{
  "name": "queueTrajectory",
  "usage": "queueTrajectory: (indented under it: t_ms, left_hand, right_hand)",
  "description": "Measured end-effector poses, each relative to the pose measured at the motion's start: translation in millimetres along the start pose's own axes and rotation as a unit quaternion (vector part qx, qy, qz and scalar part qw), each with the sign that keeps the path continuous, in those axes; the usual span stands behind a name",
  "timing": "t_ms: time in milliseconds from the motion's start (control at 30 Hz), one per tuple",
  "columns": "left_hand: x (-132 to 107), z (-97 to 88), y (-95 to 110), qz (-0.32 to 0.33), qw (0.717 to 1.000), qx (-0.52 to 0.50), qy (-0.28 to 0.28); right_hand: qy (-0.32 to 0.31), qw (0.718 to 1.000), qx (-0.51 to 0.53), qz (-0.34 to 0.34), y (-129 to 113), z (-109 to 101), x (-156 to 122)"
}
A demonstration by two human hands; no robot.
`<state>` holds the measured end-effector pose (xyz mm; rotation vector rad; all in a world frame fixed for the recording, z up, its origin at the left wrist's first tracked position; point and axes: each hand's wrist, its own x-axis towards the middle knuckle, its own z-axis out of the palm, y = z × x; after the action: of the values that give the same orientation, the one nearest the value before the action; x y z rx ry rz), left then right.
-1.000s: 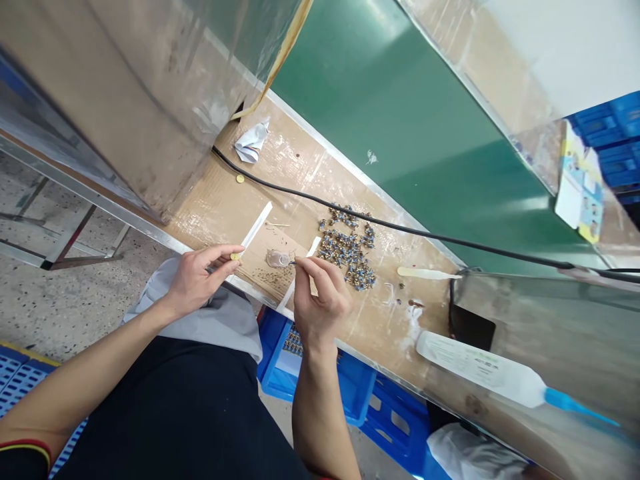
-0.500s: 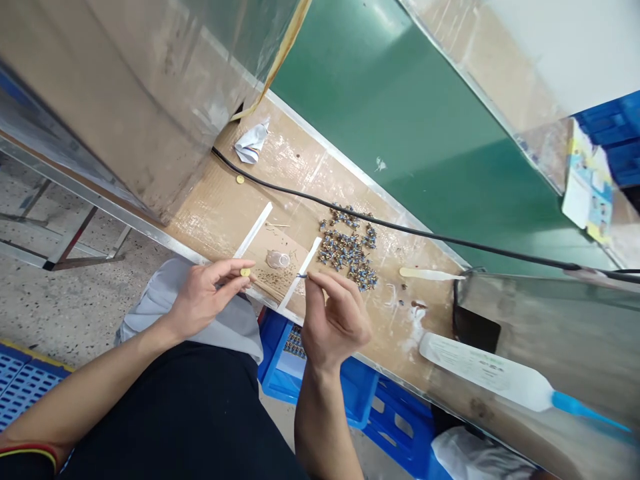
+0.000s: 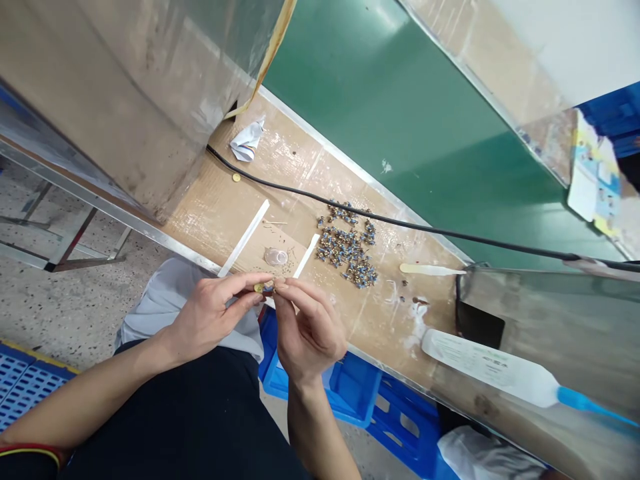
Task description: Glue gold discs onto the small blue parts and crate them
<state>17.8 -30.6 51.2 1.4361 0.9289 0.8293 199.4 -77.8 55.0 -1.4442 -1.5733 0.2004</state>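
My left hand (image 3: 215,313) pinches a small round brass piece (image 3: 259,288) between thumb and forefinger. My right hand (image 3: 305,327) pinches a tiny dark part (image 3: 269,291) and holds it against the brass piece, so both hands meet at the near edge of the cardboard-covered bench (image 3: 220,207). Just beyond the fingertips lies a small clear plastic lid (image 3: 277,257) between two white strips (image 3: 245,237). A heap of small blue and brass parts (image 3: 347,250) lies to the right of it.
A black cable (image 3: 400,223) runs across the bench in front of a green conveyor belt (image 3: 400,113). A crumpled paper (image 3: 247,141), a loose brass disc (image 3: 236,177), a wooden stick (image 3: 430,270) and a white tube with blue cap (image 3: 495,370) lie around. Blue crates (image 3: 350,387) stand under the bench.
Both hands have drawn back from the clear lid toward me and come together. The right hand's small part now touches the brass piece in the left hand.
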Motion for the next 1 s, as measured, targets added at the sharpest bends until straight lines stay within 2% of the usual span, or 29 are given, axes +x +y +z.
queueTrajectory:
  t_ms: [567,700,1000]
  left_hand:
    - [-3.4,0.5,5.0,-0.004,1.0,-0.005,-0.003]
    - [-6.3,0.1,5.8,0.009,0.999,0.03,-0.004]
    - [-10.9,-1.9,14.2,0.087,0.983,0.163,-0.007]
  right_hand:
    - [-0.004,0.999,-0.017,-0.037,-5.3,-1.1,2.2]
    - [-0.011,0.997,-0.023,-0.068,-5.6,-3.7,2.1]
    - [-0.029,0.993,-0.041,-0.102,-8.8,-6.1,-1.2]
